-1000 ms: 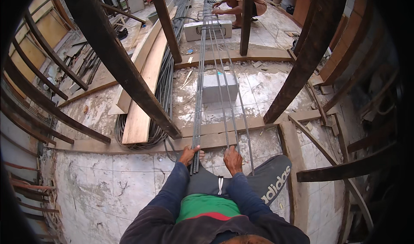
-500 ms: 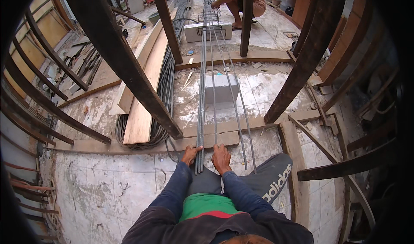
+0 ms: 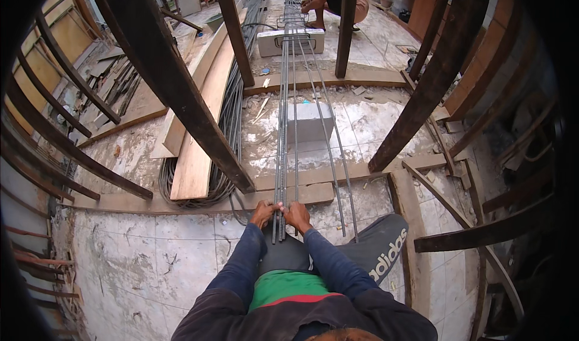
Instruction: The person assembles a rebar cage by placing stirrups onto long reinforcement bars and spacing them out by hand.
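Long thin steel rods (image 3: 281, 130) run from in front of me to the far end, several of them bunched closely side by side. At the near end of this bunch, my left hand (image 3: 263, 214) is closed on its left side, thumb across the rods. My right hand (image 3: 296, 216) is closed on a single steel rod (image 3: 296, 160) just right of the bunch. The thumbs nearly meet over the bunch; the undersides of both hands are hidden. Two more steel rods (image 3: 338, 178) lie apart farther right, their near ends by my right knee.
A pale concrete block (image 3: 310, 124) stands beneath the rods, another white block (image 3: 260, 44) farther off. Dark slanted posts (image 3: 181, 94) flank me. Planks (image 3: 196, 172) lie over coiled rods at left. A wooden beam (image 3: 316, 194) crosses under the rods. Another person (image 3: 356, 6) squats far ahead.
My right hand has moved left to the bunch, bringing the single rod closer to it. My left hand has barely shifted. The far person has leaned toward the rods.
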`<state>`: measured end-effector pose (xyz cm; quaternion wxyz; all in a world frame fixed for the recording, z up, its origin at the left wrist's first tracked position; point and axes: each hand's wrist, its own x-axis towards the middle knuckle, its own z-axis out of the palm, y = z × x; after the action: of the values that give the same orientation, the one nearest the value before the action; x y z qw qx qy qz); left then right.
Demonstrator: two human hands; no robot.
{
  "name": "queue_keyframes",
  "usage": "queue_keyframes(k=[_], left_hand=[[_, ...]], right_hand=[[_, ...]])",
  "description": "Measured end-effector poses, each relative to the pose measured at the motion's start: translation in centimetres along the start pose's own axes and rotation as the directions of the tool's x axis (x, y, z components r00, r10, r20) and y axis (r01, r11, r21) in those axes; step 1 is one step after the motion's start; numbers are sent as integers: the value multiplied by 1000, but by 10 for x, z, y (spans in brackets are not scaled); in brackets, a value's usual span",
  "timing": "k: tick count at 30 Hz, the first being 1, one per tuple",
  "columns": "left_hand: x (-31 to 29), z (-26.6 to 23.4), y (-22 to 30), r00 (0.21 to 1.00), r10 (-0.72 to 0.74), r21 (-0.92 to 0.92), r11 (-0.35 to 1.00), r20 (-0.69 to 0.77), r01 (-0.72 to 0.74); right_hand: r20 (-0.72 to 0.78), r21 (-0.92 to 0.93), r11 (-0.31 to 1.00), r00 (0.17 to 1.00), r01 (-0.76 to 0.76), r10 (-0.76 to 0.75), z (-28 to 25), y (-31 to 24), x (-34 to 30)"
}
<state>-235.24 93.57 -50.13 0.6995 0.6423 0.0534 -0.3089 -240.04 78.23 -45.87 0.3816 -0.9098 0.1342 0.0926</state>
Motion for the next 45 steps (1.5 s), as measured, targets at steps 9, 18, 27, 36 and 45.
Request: queue_keyframes(k=[9,18,27,36,45], left_hand=[[1,6,-7,985,-12,127,991,-172,34],[3,3,-8,992,-51,21,998,-118,54],[-20,5,-7,993,-118,-35,992,-25,118],[-43,17,-29,998,-25,-115,993,-54,19],[-41,12,-27,996,-86,-125,988,39,91]], right_hand=[[-37,-209,978,999,-22,14,-38,18,-5],[-26,-287,958,999,15,-23,-23,0,-4],[-144,-147,985,984,87,-108,-11,7,-17],[-159,-99,992,983,72,-88,-4,11,-37],[268,801,535,960,-271,85,16,46,-24]])
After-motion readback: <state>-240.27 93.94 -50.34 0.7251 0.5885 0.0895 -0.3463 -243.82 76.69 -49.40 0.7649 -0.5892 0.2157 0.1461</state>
